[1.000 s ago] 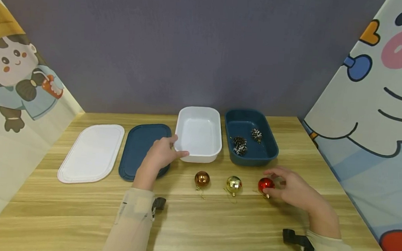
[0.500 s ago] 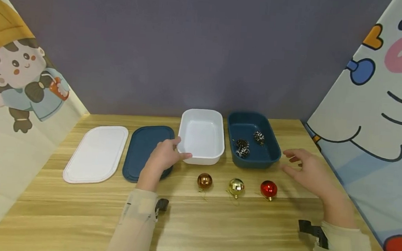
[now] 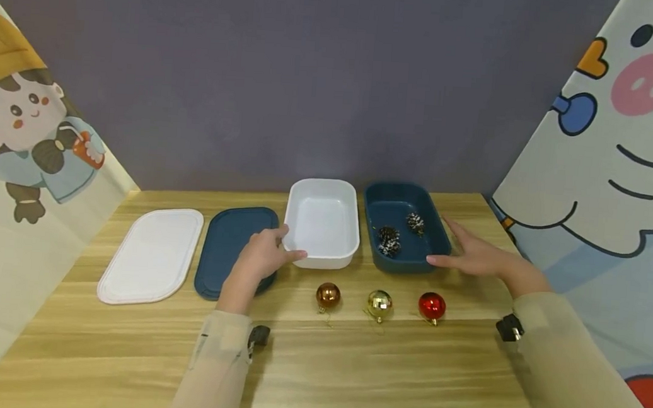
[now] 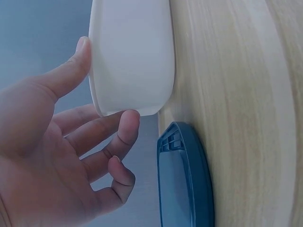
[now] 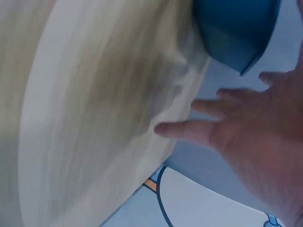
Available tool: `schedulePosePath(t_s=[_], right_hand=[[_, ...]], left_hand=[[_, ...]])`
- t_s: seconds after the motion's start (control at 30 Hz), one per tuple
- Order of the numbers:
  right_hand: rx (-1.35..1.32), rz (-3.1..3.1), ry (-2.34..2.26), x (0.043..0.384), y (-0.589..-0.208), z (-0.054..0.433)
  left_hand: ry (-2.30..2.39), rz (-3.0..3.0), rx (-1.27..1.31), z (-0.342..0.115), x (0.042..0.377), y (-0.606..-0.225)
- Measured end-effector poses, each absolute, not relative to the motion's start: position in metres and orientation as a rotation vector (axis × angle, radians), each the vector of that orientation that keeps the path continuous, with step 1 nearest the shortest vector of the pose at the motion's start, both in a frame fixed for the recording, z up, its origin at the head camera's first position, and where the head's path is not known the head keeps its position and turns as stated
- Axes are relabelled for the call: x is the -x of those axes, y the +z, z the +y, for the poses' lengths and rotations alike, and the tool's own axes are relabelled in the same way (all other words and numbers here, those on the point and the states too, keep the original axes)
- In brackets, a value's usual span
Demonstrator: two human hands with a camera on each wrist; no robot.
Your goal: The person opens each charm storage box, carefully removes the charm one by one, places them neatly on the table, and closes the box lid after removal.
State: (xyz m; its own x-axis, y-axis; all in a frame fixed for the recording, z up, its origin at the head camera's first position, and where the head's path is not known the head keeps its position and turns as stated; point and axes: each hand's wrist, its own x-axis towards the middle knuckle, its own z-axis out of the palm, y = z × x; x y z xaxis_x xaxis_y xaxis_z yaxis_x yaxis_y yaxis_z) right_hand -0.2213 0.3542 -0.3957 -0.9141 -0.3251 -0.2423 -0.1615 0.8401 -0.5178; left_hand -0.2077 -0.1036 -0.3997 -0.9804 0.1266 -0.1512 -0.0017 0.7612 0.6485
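In the head view my left hand is at the near left corner of a white plastic box. The left wrist view shows its thumb on the rim and curled fingers against the side of the white box. My right hand is beside a dark blue box, thumb by the near corner, fingers along the right side. In the right wrist view the right hand has spread, straight fingers near the blue box; whether it touches is unclear. Pinecones lie inside the blue box.
Brown, gold and red ornament balls lie in a row before the boxes. A white lid and a blue lid lie flat at the left. A grey wall stands behind the table.
My right hand has left the red ornament ball, moved out to the right, then come in beside the blue box. My left hand stays at the white box.
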Motion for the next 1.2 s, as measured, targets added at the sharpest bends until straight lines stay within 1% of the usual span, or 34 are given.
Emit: schedulePosePath(t_s=[0.13, 0.33, 0.9, 1.2], right_hand=[[0.391, 2.637, -0.741, 0.229, -0.398, 0.355], [0.341, 2.551, -0.723, 0.234, -0.401, 0.348], [0.265, 2.56, -0.677, 0.237, -0.399, 0.343], [0.26, 2.622, -0.557, 0.232, -0.4, 0.339]], left_hand=[[1.011, 2.781, -0.12, -0.104, 0.208, -0.401], [1.001, 2.779, -0.13, -0.107, 0.207, -0.401], [0.995, 2.781, -0.104, -0.104, 0.211, -0.396], [1.013, 2.759, -0.083, -0.103, 0.209, -0.399]])
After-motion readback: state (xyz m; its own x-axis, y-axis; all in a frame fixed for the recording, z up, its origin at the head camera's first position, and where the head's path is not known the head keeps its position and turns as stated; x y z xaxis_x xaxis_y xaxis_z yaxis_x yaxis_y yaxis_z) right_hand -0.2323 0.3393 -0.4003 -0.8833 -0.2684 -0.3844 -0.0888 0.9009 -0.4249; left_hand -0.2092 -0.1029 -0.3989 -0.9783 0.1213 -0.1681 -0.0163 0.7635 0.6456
